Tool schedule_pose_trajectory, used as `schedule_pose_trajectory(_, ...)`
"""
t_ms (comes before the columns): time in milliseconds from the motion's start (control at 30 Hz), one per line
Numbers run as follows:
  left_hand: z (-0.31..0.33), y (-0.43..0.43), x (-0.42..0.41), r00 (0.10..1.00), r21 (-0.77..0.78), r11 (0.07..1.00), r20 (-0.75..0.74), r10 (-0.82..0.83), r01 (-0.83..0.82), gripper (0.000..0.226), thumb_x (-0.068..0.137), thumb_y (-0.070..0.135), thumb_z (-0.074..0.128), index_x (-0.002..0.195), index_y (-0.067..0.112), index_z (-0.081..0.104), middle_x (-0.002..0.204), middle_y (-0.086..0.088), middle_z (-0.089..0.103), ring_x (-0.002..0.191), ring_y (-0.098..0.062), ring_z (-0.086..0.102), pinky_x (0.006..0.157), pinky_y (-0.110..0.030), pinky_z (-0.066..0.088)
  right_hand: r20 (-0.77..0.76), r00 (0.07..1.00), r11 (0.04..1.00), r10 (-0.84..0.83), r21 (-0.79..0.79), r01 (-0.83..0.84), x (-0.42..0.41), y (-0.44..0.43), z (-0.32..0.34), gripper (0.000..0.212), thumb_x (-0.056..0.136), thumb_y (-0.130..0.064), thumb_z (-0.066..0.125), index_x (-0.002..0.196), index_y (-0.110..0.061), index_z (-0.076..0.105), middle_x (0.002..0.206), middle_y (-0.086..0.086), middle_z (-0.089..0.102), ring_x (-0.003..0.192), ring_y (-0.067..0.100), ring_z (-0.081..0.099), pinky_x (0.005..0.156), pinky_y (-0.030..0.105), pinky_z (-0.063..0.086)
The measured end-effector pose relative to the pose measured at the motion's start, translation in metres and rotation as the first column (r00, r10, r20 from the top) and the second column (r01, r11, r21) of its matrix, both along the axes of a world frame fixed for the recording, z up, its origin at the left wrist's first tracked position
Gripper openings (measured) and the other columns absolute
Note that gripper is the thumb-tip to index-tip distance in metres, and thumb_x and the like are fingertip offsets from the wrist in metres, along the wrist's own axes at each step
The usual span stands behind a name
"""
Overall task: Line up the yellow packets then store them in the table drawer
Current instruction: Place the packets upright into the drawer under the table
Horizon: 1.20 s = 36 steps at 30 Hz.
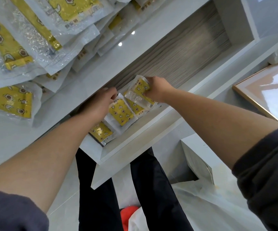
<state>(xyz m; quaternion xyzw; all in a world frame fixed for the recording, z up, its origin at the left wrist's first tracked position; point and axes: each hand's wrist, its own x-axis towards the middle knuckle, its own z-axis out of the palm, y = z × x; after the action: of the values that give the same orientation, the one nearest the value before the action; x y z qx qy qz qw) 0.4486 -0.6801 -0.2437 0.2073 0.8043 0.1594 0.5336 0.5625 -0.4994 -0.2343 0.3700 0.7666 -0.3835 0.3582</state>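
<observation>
Our right hand [155, 90] grips a yellow packet [140, 93], holding it tilted over the open drawer [135, 145]. Our left hand [104, 101] reaches into the drawer, fingers curled at the top edge of a second packet [120, 113]; we cannot tell whether it holds it. A third packet [100, 130] lies beside that one in the drawer. Beyond the drawer, a pile of packets [18, 39] covers the worktop [6, 140].

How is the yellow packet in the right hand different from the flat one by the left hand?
The held yellow plastic packet tilts up; the flat yellow plastic packet lies in the white drawer. The right hand pinches the held one, not the flat one. Both show stars.
</observation>
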Motion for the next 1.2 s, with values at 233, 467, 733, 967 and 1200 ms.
schedule_pose_trajectory(233, -0.001, -0.014, -0.008, 0.994, 0.063, 0.993, -0.039, -0.1, 0.103, 0.012, 0.098, 0.004, 0.043, 0.087, 0.008, 0.046, 0.089, -0.01, 0.051, 0.069, 0.001, 0.042, 0.056, -0.029, 0.031, 0.005, 1.0, 1.0, 0.029, -0.008, -0.029, -0.004, -0.005, -0.003, 0.05, 0.091, -0.011, 0.058, 0.139, -0.015, 0.047, 0.111, 0.0, 0.059, 0.093, 0.017, 0.056, 0.076, 0.026, 0.052)
schedule_pose_trajectory(467, -0.01, -0.019, -0.001, 0.976, -0.07, 0.989, -0.166, -0.137, 0.127, 0.015, 0.099, 0.009, 0.044, 0.085, 0.014, 0.047, 0.085, -0.002, 0.054, 0.069, -0.016, 0.048, 0.061, -0.031, 0.039, -0.01, 0.999, 0.999, 0.051, 0.004, -0.051, 0.0, -0.014, -0.006, 0.05, 0.09, -0.015, 0.058, 0.139, -0.018, 0.048, 0.105, -0.003, 0.06, 0.094, 0.017, 0.06, 0.071, 0.025, 0.049)
schedule_pose_trajectory(733, 0.002, 0.005, 0.02, 0.913, -0.074, 0.977, -0.348, -0.214, 0.201, 0.043, 0.094, 0.015, 0.054, 0.134, 0.019, 0.04, 0.13, -0.008, 0.044, 0.107, -0.026, 0.051, 0.082, -0.041, 0.052, -0.031, 0.999, 0.989, -0.019, 0.144, 0.024, 0.006, 0.001, -0.001, 0.057, 0.088, -0.015, 0.06, 0.142, -0.018, 0.044, 0.119, 0.0, 0.058, 0.11, 0.021, 0.058, 0.08, 0.03, 0.053)
schedule_pose_trajectory(967, 0.002, 0.027, 0.038, 0.861, -0.04, 0.951, -0.414, -0.296, 0.308, 0.046, 0.091, 0.008, 0.053, 0.134, 0.026, 0.048, 0.127, -0.004, 0.039, 0.115, -0.026, 0.037, 0.1, -0.039, 0.036, 0.022, 0.983, 0.976, -0.181, 0.126, 0.176, 0.02, 0.03, -0.005, 0.051, 0.087, -0.019, 0.064, 0.136, -0.019, 0.049, 0.105, -0.004, 0.057, 0.096, 0.018, 0.06, 0.075, 0.028, 0.053)
schedule_pose_trajectory(1200, 0.026, 0.02, 0.04, 0.892, 0.063, 0.958, -0.387, -0.235, 0.279, 0.04, 0.091, 0.01, 0.05, 0.13, 0.016, 0.051, 0.13, -0.005, 0.046, 0.116, -0.024, 0.048, 0.102, -0.044, 0.041, 0.05, 0.997, 0.956, -0.055, 0.29, 0.039, 0.013, 0.02, 0.01, 0.052, 0.088, -0.029, 0.062, 0.136, -0.022, 0.041, 0.12, 0.001, 0.055, 0.103, 0.023, 0.058, 0.076, 0.038, 0.055)
